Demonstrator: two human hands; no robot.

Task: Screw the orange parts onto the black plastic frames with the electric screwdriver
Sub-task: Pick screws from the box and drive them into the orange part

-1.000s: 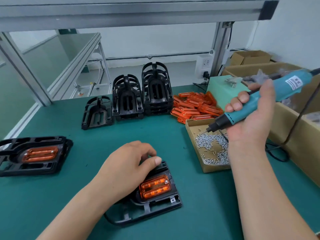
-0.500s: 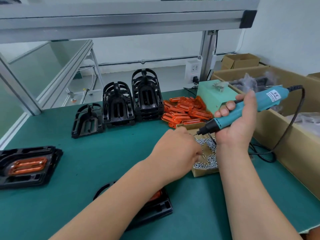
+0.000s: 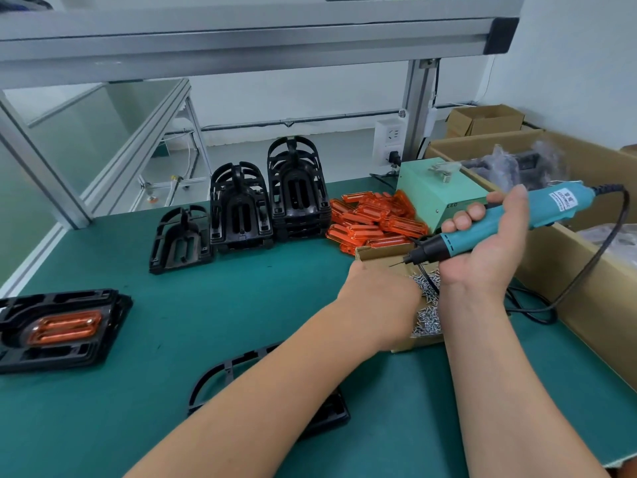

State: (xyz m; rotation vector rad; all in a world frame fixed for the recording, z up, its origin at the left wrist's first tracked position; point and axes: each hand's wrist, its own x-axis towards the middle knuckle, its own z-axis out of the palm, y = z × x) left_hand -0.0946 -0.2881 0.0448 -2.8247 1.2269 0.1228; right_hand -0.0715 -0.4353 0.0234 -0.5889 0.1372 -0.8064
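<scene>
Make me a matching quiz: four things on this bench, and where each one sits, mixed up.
1 screwdriver
2 screws
3 loose orange parts
4 empty black frames

a stacked at the back of the table
b in a small cardboard box
c in the right hand
d heaped beside the green box

Pairs: 1-c, 2-b, 3-d, 4-a.

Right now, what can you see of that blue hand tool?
It is an electric screwdriver: a teal plastic barrel with a white label, a black nose and a thin bit. The right hand grips it, tilted, bit pointing down-left above the box of screws. A black cord trails from its rear.
</scene>
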